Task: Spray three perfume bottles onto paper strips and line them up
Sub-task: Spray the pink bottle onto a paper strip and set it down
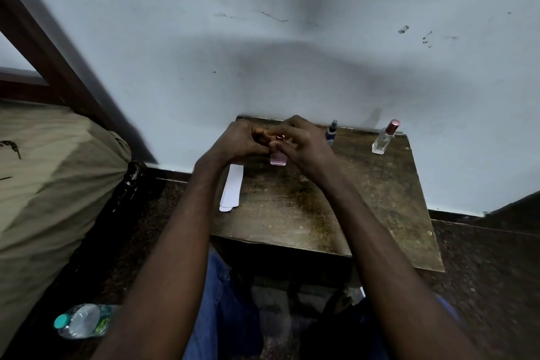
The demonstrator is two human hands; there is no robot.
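Observation:
A small pink perfume bottle (pixel 278 158) stands near the back of the worn wooden table (pixel 380 202). Both hands meet over it: my left hand (pixel 242 140) and my right hand (pixel 304 143) wrap their fingers around its top, where a rose-gold cap (pixel 280 136) shows between them. A blue bottle (pixel 331 131) stands just right of my right hand, by the wall. Further right stands a clear bottle with a pink cap (pixel 384 139). A stack of white paper strips (pixel 232 191) lies at the table's left edge.
The table is pushed against a pale, stained wall (pixel 263 52). A beige bag or cushion (pixel 52 172) and a dark wooden frame are on the left. A plastic water bottle (pixel 83 320) lies on the dark floor at the lower left.

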